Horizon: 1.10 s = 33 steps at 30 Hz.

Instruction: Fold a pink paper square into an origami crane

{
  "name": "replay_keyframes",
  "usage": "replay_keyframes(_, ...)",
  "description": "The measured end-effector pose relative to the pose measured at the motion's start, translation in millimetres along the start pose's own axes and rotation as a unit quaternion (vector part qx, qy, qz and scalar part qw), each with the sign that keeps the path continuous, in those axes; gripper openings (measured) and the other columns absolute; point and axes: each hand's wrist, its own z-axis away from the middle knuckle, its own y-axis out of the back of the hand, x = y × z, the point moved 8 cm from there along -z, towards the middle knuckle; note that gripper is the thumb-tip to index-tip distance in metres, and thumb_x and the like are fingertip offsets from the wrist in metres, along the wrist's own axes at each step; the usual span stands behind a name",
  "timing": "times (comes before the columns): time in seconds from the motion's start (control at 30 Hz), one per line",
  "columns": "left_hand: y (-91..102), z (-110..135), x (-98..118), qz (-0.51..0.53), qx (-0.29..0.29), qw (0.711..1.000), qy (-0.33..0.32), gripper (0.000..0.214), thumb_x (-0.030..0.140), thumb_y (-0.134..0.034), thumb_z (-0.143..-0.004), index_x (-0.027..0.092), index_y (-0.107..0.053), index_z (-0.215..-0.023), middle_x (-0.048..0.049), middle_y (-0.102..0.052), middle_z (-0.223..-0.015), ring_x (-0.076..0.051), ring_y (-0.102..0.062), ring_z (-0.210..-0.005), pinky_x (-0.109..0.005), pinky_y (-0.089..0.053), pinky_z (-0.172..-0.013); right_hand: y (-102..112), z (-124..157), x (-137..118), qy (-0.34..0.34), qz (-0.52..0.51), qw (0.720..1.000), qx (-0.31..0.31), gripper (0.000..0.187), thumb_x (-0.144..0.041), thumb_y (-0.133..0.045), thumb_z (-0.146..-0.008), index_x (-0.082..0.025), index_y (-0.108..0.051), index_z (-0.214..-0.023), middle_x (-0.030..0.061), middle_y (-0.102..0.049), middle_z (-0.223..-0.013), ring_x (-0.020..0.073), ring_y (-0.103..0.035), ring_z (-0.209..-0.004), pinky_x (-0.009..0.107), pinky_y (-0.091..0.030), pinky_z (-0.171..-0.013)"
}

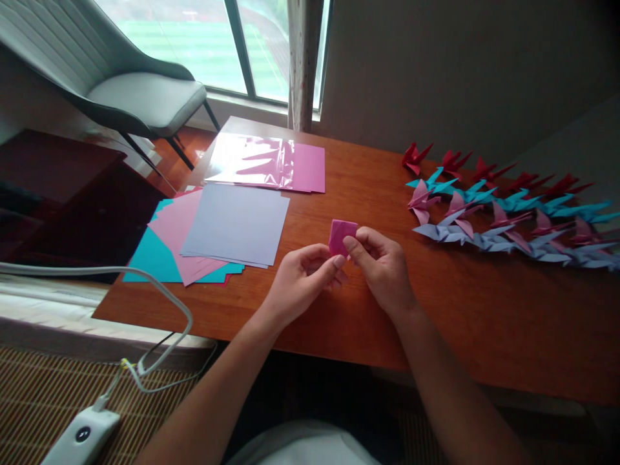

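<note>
A small folded pink paper (341, 235) is held upright just above the wooden table (484, 323). My left hand (301, 278) pinches its lower edge with thumb and fingers. My right hand (382, 268) pinches it from the right side, fingers curled. Both hands meet over the middle of the table. Left of them lies a stack of loose paper sheets (232, 223), lilac on top of pink and teal. To the right, rows of finished paper cranes (508, 206) in red, teal, pink and lilac lie on the table.
A clear plastic sleeve with pink sheets (266, 161) lies at the table's far side near the window. A grey chair (145, 97) stands at the back left. A white cable and a small white device (84, 436) lie at the lower left, off the table.
</note>
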Motion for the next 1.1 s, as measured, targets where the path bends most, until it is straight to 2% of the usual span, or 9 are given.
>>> replay_keyframes(0.07, 3.4, 0.1, 3.2, -0.002, 0.014, 1.0, -0.019, 0.033, 0.049, -0.069, -0.087, 0.016, -0.071, -0.09, -0.0041, -0.072, -0.077, -0.015, -0.066, -0.067, -0.022, -0.051, -0.06, -1.0, 1.1, 0.3, -0.009, -0.01, 1.0, -0.009, 0.034, -0.046, -0.064, -0.09, -0.022, -0.055, -0.068, -0.0019, -0.049, -0.068, 0.0137, -0.045, -0.064, 0.028, -0.038, -0.059)
replay_keyframes(0.2, 17.3, 0.9, 8.2, 0.002, 0.078, 0.995, -0.059, 0.033, 0.049, -0.064, -0.091, 0.017, -0.07, -0.083, -0.0017, -0.067, -0.076, -0.013, -0.06, -0.067, -0.021, -0.049, -0.061, -9.3, 4.1, -1.1, -0.01, -0.03, 0.997, -0.064, 0.034, -0.04, -0.064, -0.09, -0.021, -0.05, -0.065, -0.0024, -0.046, -0.067, 0.0135, -0.043, -0.064, 0.029, -0.037, -0.06)
replay_keyframes(0.33, 26.2, 1.7, 9.2, 0.012, 0.124, 0.989, -0.079, 0.026, 0.042, -0.072, -0.086, 0.018, -0.069, -0.078, 0.0013, -0.064, -0.071, -0.011, -0.057, -0.064, -0.021, -0.047, -0.06, -16.2, 6.3, -1.0, -0.005, -0.016, 0.994, -0.105, 0.035, -0.035, -0.063, -0.09, -0.022, -0.046, -0.064, -0.0036, -0.043, -0.065, 0.0128, -0.04, -0.063, 0.028, -0.034, -0.058)
replay_keyframes(0.53, 31.5, 3.6, 11.5, 0.011, 0.162, 0.982, -0.094, 0.024, 0.038, -0.077, -0.082, 0.017, -0.07, -0.073, 0.002, -0.064, -0.066, -0.01, -0.054, -0.059, -0.021, -0.044, -0.057, -20.3, 5.3, -1.7, -0.013, 0.0, 0.991, -0.135, 0.037, -0.043, -0.06, -0.094, -0.021, -0.049, -0.065, -0.0025, -0.047, -0.068, 0.0135, -0.044, -0.065, 0.029, -0.036, -0.061)
replay_keyframes(0.63, 28.9, 3.6, 10.9, 0.011, 0.15, 0.985, -0.088, 0.022, 0.036, -0.076, -0.082, 0.017, -0.069, -0.072, 0.0022, -0.064, -0.066, -0.01, -0.053, -0.059, -0.021, -0.043, -0.057, -20.5, 3.8, -2.7, -0.015, -0.001, 0.991, -0.136, 0.041, -0.047, -0.054, -0.097, -0.02, -0.053, -0.066, -0.0018, -0.049, -0.068, 0.0137, -0.045, -0.066, 0.029, -0.035, -0.062)
replay_keyframes(0.77, 23.8, 2.8, 10.9, -0.01, 0.13, 0.988, -0.085, 0.022, 0.033, -0.074, -0.084, 0.016, -0.068, -0.071, 0.0016, -0.063, -0.067, -0.009, -0.052, -0.061, -0.02, -0.04, -0.056, -15.5, 2.2, -1.1, -0.017, -0.024, 0.995, -0.097, 0.032, -0.044, -0.062, -0.093, -0.02, -0.061, -0.072, -0.0009, -0.055, -0.071, 0.0144, -0.051, -0.068, 0.029, -0.039, -0.063)
replay_keyframes(0.97, 15.2, -0.2, 8.4, -0.007, 0.067, 0.996, -0.063, 0.026, 0.035, -0.068, -0.087, 0.015, -0.063, -0.071, 0.0032, -0.056, -0.065, -0.009, -0.047, -0.06, -0.02, -0.039, -0.055, -11.5, 2.9, -9.9, 0.047, -0.008, 0.995, -0.09, 0.026, -0.028, -0.063, -0.093, -0.02, -0.062, -0.068, -0.0005, -0.057, -0.073, 0.0141, -0.053, -0.07, 0.03, -0.04, -0.064)
replay_keyframes(1.1, 14.4, -0.3, 8.7, -0.012, 0.063, 0.996, -0.065, 0.03, 0.039, -0.067, -0.089, 0.015, -0.062, -0.071, 0.0024, -0.056, -0.066, -0.009, -0.048, -0.06, -0.02, -0.04, -0.056, -9.7, 2.7, -14.1, 0.066, 0.005, 0.994, -0.086, 0.027, -0.024, -0.063, -0.092, -0.02, -0.062, -0.066, -0.0006, -0.056, -0.072, 0.0137, -0.052, -0.068, 0.03, -0.039, -0.063)
